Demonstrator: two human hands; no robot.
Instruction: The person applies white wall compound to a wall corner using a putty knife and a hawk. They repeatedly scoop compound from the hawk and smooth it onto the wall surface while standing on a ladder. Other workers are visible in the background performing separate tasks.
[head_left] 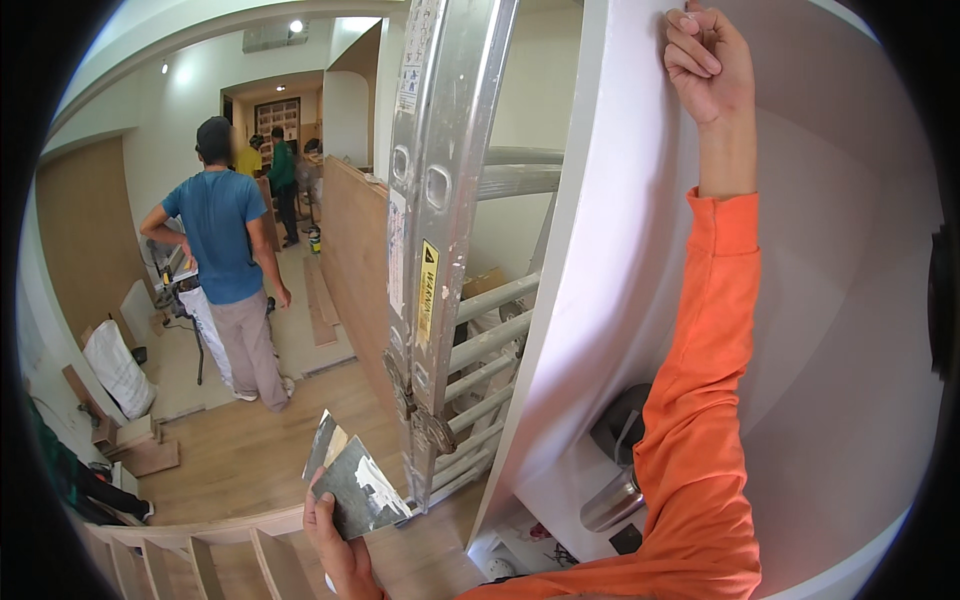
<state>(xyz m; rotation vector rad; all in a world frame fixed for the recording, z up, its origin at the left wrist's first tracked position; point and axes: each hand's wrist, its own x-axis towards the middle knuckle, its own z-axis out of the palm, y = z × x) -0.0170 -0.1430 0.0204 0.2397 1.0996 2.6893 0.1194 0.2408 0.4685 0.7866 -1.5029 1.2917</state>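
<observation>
My left hand [330, 525] grips two flat metal putty knives [365, 495] low in the middle, their blades smeared with white and beige filler. My right hand [710, 65], in an orange sleeve, is raised at the top right with fingers curled beside the edge of a white panel [640, 200]; whatever it may hold is too small to make out. An aluminium ladder [430, 150] with worn, spotted rails stands just left of that panel. Below my right arm a dark and steel object [620, 430] is partly hidden.
A co-worker in a blue shirt [215, 230] stands at left, with several people farther back. A plywood board [350, 260] leans beside the ladder. A white sack [115, 365] and wood offcuts [145, 450] lie at left. Wooden slatted framing [205, 570] runs along the lower edge.
</observation>
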